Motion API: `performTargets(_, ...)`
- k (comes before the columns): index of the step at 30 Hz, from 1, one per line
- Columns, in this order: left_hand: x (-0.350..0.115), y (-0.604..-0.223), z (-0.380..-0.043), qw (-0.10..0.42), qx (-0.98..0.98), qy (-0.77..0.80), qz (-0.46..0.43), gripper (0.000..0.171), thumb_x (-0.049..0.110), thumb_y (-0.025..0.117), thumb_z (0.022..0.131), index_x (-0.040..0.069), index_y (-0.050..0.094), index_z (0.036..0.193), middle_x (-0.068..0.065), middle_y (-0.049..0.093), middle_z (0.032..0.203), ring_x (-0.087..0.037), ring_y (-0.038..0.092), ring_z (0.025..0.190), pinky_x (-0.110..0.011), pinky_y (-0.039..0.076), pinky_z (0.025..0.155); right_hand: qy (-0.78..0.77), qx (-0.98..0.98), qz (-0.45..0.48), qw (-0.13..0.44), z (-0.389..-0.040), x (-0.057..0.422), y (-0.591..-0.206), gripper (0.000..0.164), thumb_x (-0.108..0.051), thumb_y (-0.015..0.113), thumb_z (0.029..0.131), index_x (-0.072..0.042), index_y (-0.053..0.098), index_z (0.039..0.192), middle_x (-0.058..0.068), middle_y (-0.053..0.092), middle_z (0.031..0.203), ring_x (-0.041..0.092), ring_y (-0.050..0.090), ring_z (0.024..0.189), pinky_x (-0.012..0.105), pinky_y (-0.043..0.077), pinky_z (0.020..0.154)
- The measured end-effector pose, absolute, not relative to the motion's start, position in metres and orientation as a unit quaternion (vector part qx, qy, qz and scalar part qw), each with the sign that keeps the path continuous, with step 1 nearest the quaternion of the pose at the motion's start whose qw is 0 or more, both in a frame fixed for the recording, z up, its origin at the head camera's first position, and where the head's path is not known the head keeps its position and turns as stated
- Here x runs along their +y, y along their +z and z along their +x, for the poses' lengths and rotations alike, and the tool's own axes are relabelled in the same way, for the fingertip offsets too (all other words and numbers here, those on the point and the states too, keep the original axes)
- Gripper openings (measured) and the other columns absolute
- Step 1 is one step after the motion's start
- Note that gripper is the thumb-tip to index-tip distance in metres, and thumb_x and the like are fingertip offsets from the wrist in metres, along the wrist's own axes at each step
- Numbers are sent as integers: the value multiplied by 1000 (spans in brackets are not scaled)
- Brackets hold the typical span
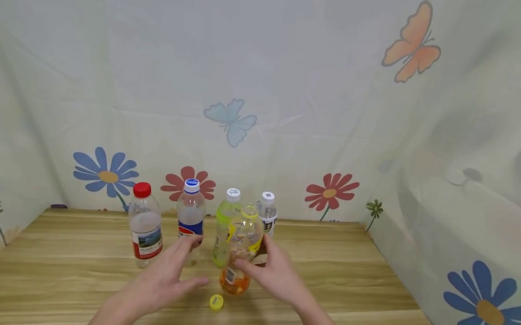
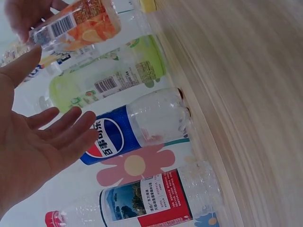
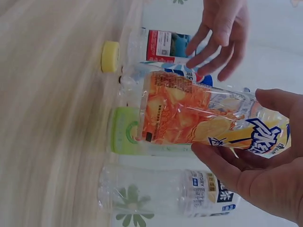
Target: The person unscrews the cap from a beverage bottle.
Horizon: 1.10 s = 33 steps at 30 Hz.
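My right hand grips a clear plastic bottle with a yellow and orange label, thumb on one side and fingers on the other. Its mouth is uncapped in the head view, and its base appears raised off the table. A yellow bottle cap lies on the wood just in front of it. To the left, my left hand hovers with fingers spread and holds nothing. Behind that hand stands a blue-labelled Pepsi bottle, partly hidden in the head view. A green-labelled bottle stands just behind the gripped one.
On the wooden table, a red-capped water bottle stands at the left. A white-capped clear bottle stands behind my right hand, partly covered in the head view. A flower-and-butterfly printed curtain borders the table's back and sides.
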<state>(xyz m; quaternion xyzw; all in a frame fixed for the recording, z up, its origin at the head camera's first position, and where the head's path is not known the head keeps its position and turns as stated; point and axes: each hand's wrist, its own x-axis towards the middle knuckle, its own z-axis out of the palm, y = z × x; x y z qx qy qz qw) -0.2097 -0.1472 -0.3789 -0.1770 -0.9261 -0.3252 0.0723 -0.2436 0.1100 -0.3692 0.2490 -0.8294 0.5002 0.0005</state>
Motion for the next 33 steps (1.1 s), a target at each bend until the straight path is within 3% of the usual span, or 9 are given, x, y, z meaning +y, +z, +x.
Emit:
performTargets(5, -148, -378, -209, 74, -927, -323, -174, 82, 63, 69, 80, 16, 43, 142, 0, 49, 136, -18, 50, 123, -39, 44, 98, 480, -844, 238, 11, -248, 121, -362, 59, -34, 75, 88, -13, 47, 136, 1, 60, 116, 21, 58, 104, 24, 52, 77)
performTargets(14, -151, -374, -209, 77, -936, -306, -158, 81, 53, 75, 82, 12, 43, 143, -4, 50, 137, -22, 50, 125, -43, 44, 98, 467, -864, 185, 31, -256, 145, -348, 53, -31, 77, 86, -15, 53, 130, -2, 60, 109, 21, 57, 98, 29, 51, 74)
performTargets(22, -152, -372, -210, 73, -939, -304, -146, 83, 57, 72, 82, 11, 42, 144, -4, 49, 138, -23, 50, 126, -44, 44, 98, 480, -864, 150, 29, -264, 168, -340, 55, -28, 77, 86, -9, 51, 130, 4, 59, 112, 24, 56, 103, 30, 50, 76)
performTargets(33, -156, -370, -209, 116, -930, -308, -162, 74, 48, 72, 86, 8, 44, 141, -5, 51, 133, -23, 54, 120, -42, 46, 96, 460, -881, 110, 28, -277, 190, -347, 59, -30, 75, 89, -6, 45, 134, 9, 57, 115, 26, 56, 104, 32, 52, 76)
